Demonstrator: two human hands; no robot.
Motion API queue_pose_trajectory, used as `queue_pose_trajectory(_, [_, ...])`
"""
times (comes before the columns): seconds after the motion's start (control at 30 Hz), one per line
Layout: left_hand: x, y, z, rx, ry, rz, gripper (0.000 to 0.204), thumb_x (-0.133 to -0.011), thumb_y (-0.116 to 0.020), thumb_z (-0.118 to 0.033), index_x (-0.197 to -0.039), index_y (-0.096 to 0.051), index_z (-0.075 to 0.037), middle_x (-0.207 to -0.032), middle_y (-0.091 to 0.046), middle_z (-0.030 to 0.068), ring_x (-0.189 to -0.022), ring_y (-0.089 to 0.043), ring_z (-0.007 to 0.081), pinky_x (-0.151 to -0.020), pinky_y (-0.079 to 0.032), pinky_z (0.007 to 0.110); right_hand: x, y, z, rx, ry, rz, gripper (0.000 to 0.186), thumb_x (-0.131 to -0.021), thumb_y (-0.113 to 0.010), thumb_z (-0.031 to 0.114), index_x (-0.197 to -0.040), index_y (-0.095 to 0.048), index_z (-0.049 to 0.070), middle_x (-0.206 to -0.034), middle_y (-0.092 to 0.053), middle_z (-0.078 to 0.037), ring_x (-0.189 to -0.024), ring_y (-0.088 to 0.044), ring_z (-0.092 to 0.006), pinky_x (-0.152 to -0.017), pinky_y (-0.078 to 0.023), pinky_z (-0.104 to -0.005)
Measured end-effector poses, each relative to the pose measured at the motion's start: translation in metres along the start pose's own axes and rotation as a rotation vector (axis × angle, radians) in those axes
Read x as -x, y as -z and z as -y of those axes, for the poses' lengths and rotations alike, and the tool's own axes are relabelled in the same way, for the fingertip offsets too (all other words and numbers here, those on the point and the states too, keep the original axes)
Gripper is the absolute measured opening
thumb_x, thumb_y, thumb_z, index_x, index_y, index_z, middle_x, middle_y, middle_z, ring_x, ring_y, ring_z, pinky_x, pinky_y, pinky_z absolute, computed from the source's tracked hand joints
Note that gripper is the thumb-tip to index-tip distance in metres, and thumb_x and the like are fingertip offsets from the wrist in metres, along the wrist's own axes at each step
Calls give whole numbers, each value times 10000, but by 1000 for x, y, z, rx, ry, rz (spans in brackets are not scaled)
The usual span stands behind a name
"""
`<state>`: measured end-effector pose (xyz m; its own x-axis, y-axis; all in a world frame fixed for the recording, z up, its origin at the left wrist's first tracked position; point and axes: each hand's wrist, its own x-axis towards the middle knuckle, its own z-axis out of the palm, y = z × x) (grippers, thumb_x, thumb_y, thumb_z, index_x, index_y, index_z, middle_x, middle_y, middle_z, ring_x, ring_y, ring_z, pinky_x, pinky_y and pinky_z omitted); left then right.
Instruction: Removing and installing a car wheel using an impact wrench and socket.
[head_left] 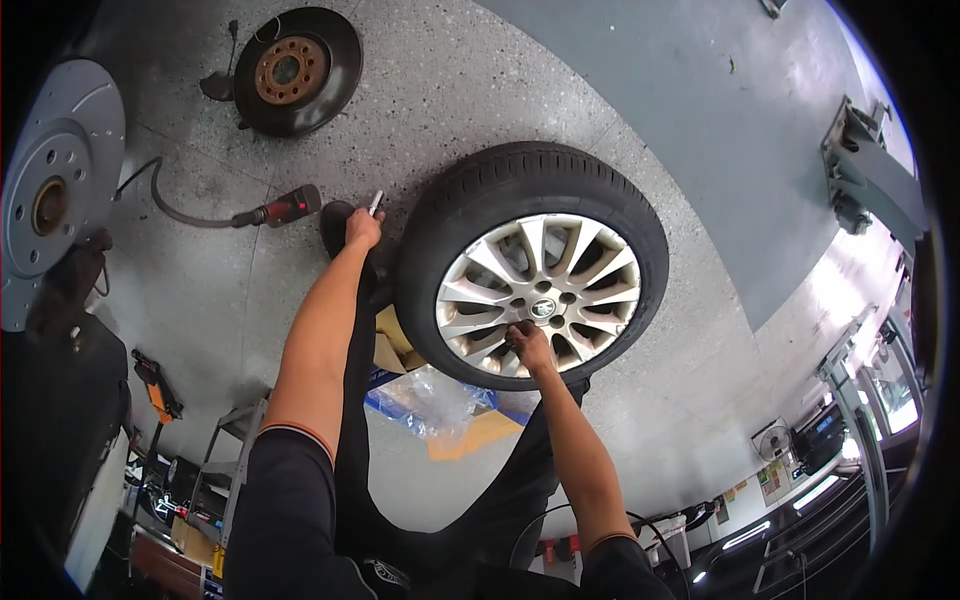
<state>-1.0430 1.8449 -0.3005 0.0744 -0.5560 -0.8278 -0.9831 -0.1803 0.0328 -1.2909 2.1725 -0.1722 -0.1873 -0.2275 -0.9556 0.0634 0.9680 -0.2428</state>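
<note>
My left hand (363,226) is closed on a slim silver-and-dark item (376,201), too small to identify, just left of the wheel. A black tyre (530,175) on a silver multi-spoke alloy wheel (535,245) fills the middle right. My right hand (530,345) has its fingers curled into the wheel just below and left of its centre cap, gripping there; the fingertips are partly hidden. A black-and-red power tool (292,205) with a hose lies on the floor left of my left hand.
A rusty-hubbed brake disc (340,70) lies at top left. A grey disc (85,130) on a hub assembly stands at far left. An open box with plastic wrap (430,400) is below the wheel. Grey lift arms (870,175) are at right, a ladder (235,430) at lower left.
</note>
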Motion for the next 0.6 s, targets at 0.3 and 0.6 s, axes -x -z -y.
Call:
queue_pose_trajectory(0.3, [37, 2, 29, 54, -102, 62, 367, -859, -585, -329, -1030, -645, -11, -1042, -632, 208, -1022, -578, 375, -890, -453, 430, 11, -12, 14, 189, 25, -380, 283, -803, -626, 232, -898, -606, -34, -863, -660, -177, -797, -632, -304, -747, -490, -385])
queue_pose_trajectory(0.6, [150, 1, 27, 447, 8, 167, 306, -893, -570, -266, -904, -612, 37, -715, -648, 160, -576, -644, 234, -544, -502, 361, 46, -30, 53, 572, 7, -501, 417, -750, -650, 234, -1102, -560, 30, -1091, -501, -193, -1054, -500, -365, -867, -427, -471])
